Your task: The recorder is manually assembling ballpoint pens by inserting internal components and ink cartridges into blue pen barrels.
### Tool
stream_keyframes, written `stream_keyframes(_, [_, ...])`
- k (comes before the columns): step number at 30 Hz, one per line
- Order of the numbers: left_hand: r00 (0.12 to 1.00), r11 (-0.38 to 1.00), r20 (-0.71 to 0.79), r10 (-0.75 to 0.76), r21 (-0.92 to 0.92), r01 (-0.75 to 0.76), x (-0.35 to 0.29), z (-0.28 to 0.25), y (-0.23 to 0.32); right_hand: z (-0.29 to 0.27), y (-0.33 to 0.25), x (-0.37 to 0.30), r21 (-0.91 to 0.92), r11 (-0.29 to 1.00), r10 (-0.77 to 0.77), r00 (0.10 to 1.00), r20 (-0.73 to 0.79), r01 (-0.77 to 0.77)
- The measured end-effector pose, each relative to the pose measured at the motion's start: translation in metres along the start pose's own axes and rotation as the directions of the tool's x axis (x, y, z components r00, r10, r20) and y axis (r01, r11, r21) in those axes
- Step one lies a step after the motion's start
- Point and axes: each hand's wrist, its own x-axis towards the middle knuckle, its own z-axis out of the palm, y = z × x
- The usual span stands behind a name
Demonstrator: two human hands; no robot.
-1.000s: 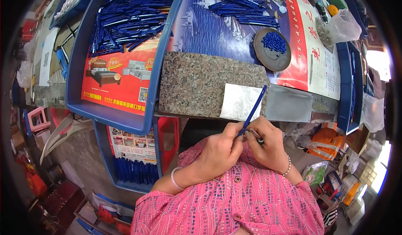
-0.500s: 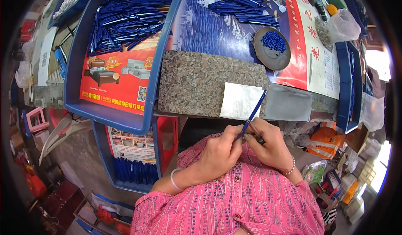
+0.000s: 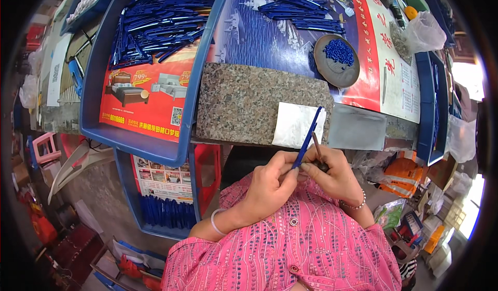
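My left hand (image 3: 271, 181) is closed around the lower end of a slim blue pen-like stick (image 3: 309, 137), which points up and away from me. Beside it, my right hand (image 3: 333, 176) is closed on a thin brownish tool (image 3: 316, 145) with a dark rounded end. Both hands meet in front of my body, just short of the bench edge, and their fingertips touch or nearly touch. The stick's far end lies over a white folded pad (image 3: 290, 128) on a speckled stone slab (image 3: 244, 102). Fingers hide the stick's lower end.
A blue tray (image 3: 191, 104) of loose blue sticks stands left, another tray (image 3: 136, 208) of them below. More blue sticks (image 3: 301, 13) lie on the poster behind the slab. A round dish (image 3: 332, 78) holds small blue pieces. Another blue tray (image 3: 426, 109) stands right.
The blue stick has swung more upright, its far end shifting slightly left. The tool in my right hand has turned to point up beside it. Both hands keep their hold.
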Motion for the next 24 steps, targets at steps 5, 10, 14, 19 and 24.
stream_keyframes(5, [0.993, 0.956, 0.012, 0.114, 0.270, -0.113, -0.001, -0.001, -0.002, 0.001, -0.005, -0.002, -0.108, 0.994, -0.021, 0.999, -0.036, 0.017])
stream_keyframes(10, [0.949, 0.771, 0.033, 0.314, 0.574, -0.276, -0.003, 0.001, -0.009, 0.010, -0.013, -0.006, -0.200, 0.979, -0.053, 0.993, -0.104, 0.031])
stream_keyframes(14, [0.928, 0.714, 0.068, 0.366, 0.619, -0.327, -0.004, 0.003, -0.009, 0.016, -0.018, -0.010, -0.333, 0.943, -0.071, 0.989, -0.128, 0.024])
stream_keyframes(19, [0.931, 0.755, -0.004, 0.365, 0.586, -0.294, -0.005, 0.005, -0.010, 0.013, -0.016, -0.006, -0.277, 0.961, -0.050, 0.994, -0.100, 0.021])
stream_keyframes(24, [0.917, 0.717, -0.009, 0.399, 0.627, -0.305, -0.003, 0.006, -0.010, 0.014, -0.016, -0.003, -0.261, 0.965, -0.063, 0.993, -0.103, 0.034])
